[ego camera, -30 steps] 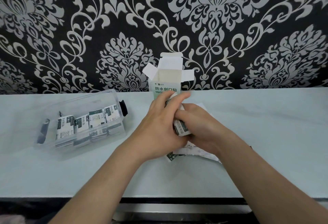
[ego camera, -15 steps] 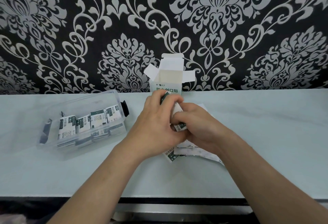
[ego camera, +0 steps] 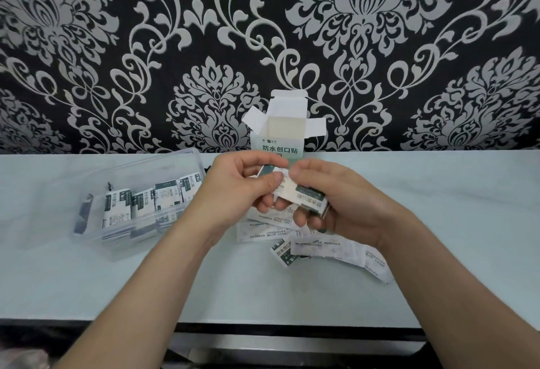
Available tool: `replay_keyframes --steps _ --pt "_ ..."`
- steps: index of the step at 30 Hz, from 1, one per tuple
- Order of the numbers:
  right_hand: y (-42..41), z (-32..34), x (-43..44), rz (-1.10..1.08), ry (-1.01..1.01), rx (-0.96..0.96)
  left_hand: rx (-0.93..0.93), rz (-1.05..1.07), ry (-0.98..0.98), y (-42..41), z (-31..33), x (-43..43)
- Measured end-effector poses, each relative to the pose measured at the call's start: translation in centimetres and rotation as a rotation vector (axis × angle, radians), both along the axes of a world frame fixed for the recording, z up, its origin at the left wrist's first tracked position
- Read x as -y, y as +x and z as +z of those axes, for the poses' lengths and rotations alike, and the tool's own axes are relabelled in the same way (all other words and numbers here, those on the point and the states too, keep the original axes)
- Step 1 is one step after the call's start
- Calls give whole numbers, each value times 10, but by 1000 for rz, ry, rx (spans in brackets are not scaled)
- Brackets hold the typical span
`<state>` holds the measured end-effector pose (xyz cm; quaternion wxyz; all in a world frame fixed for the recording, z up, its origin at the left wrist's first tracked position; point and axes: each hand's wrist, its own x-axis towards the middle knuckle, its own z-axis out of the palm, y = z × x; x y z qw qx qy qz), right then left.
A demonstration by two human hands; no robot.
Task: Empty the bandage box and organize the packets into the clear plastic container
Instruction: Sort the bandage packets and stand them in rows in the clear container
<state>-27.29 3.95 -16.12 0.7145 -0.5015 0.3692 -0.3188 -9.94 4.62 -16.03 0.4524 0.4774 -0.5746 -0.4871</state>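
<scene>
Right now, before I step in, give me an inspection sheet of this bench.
Surface: pale blue-green table top, with a dark front edge.
Job's things: white-and-green cardboard bandage box upright at the wall, flaps open; clear plastic container to its left, with a row of green-and-white packets standing inside; small held stack of packets; one loose packet lying on the table.
Clutter: white printed paper strips lying beneath the hands.
Grips: left hand pinches the held stack's top end; right hand holds it from below.
Cables: nothing seen.
Surroundings: black wallpaper with silver damask pattern.
</scene>
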Motion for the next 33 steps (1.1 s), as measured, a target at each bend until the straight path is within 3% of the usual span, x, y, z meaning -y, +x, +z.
replay_keyframes --steps 5,10,17,19,22,24,30,33 --pt "-6 -2 4 -160 -20 60 -112 105 54 1 1 2" --pt "-2 -3 3 -145 88 255 -432 -149 47 0 8 -5" --pt "3 -4 2 -77 209 326 -270 -22 -89 1 8 -3" --pt "2 -6 2 -50 175 236 -233 -22 -86 3 10 -3" --pt "-1 -10 3 -5 -58 -65 -116 2 -30 4 11 -2" --pt "-2 -8 1 21 -162 -163 -56 -1 20 2 10 -3" --pt "-2 -5 0 54 -149 -88 -83 75 69 -10 3 -5" --pt "1 -4 0 0 -78 41 -131 71 48 -10 4 -6"
